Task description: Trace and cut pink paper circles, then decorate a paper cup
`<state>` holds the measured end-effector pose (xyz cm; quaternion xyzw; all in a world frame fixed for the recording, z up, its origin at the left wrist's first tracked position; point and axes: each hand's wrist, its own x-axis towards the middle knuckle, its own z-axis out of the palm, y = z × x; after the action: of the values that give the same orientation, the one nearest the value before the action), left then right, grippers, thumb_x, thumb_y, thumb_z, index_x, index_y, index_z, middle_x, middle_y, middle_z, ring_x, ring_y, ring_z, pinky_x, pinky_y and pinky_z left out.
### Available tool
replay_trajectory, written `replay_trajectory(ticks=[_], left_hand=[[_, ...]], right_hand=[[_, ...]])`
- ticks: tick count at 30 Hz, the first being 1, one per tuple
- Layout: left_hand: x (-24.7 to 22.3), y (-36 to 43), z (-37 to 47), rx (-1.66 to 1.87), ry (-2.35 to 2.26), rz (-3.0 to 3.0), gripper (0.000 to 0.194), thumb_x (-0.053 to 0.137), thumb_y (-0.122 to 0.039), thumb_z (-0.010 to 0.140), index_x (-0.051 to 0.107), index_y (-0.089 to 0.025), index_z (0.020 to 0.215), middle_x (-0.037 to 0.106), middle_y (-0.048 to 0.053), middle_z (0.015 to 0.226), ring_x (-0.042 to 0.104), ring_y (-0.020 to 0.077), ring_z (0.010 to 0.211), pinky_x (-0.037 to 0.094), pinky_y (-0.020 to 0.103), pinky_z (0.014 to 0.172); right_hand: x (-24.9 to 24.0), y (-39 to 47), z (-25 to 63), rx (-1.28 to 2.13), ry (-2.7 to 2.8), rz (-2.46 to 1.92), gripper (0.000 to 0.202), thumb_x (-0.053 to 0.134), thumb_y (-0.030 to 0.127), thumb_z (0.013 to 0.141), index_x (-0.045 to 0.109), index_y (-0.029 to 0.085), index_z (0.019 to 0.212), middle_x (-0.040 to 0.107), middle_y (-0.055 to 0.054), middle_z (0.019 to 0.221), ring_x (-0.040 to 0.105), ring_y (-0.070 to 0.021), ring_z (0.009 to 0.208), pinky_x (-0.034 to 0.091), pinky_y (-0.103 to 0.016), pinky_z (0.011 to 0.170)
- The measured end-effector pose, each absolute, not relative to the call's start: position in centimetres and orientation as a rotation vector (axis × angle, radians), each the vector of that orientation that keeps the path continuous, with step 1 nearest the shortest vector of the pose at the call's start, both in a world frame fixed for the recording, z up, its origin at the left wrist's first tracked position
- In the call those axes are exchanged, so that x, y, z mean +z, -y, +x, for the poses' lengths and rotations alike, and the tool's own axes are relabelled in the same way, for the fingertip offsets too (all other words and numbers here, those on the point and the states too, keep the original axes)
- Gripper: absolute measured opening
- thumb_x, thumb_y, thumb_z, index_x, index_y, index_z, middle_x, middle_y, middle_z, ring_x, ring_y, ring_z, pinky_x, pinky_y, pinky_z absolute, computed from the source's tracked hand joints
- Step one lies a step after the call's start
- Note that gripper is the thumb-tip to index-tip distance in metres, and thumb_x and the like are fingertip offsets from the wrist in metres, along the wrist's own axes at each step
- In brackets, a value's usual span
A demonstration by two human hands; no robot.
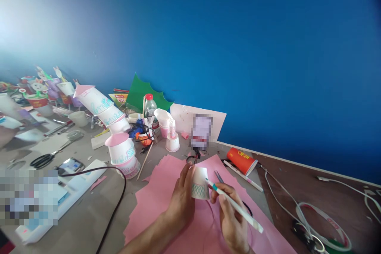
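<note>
A white paper cup (201,182) with a teal crosshatch band around its lower part stands rim-down or is tilted slightly over pink paper (160,190). My left hand (183,196) grips the cup from its left side. In my right hand (232,214) is a white marker (238,207) with a teal collar; its tip is at the upper right side of the cup. Behind my right hand, dark-handled scissors (218,176) lie partly hidden on the pink paper.
To the left rises a leaning tower of decorated cups (120,149). A red cup (241,160) and a capped marker (242,175) lie at the right, near white cables (279,184). A black cable (120,198) crosses the left side. Behind stands a bottle (150,107).
</note>
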<state>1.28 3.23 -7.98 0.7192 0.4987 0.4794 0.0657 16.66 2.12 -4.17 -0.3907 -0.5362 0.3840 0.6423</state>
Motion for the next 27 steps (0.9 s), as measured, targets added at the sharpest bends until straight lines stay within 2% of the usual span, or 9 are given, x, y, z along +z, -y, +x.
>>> replay_trajectory(ticks=[6,10,16,27], left_hand=[[-7.78,-3.26,1.27,1.404,-1.467,2.145,0.075,0.040,-0.005,0.088,0.014,-0.026,0.154,0.031,0.022,0.149,0.036,0.0379,0.140,0.051,0.056,0.097],[-7.97,-3.28,1.27,1.421,-1.482,2.123,0.071,0.038,-0.005,0.090,0.015,-0.028,0.154,0.032,0.020,0.148,0.038,0.0361,0.137,0.049,0.057,0.098],[-8.20,-3.23,1.24,1.441,-1.451,2.103,0.069,0.042,-0.008,0.090,0.019,-0.025,0.153,0.033,0.019,0.149,0.042,0.0348,0.135,0.050,0.055,0.099],[-7.66,-3.11,1.40,1.347,-1.478,2.138,0.075,0.036,-0.004,0.088,0.011,-0.027,0.154,0.028,0.021,0.149,0.041,0.0379,0.135,0.051,0.059,0.097]], right_hand=[[-3.95,-1.90,16.84,0.847,1.298,-0.939,0.022,0.060,0.042,0.092,0.070,0.022,0.094,0.065,-0.001,0.070,0.059,-0.0147,0.057,0.052,-0.026,0.054],[-3.97,-2.12,16.65,0.893,1.221,-0.921,0.022,0.057,0.041,0.094,0.069,0.024,0.089,0.064,-0.001,0.069,0.054,-0.0137,0.052,0.049,-0.025,0.047],[-4.27,-2.25,16.39,0.933,1.220,-0.887,0.023,0.057,0.042,0.094,0.069,0.024,0.086,0.063,-0.001,0.067,0.052,-0.0143,0.049,0.048,-0.028,0.046],[-4.21,-2.29,16.28,0.920,1.241,-0.882,0.025,0.057,0.041,0.094,0.068,0.021,0.084,0.059,0.001,0.062,0.050,-0.0128,0.048,0.046,-0.026,0.044]])
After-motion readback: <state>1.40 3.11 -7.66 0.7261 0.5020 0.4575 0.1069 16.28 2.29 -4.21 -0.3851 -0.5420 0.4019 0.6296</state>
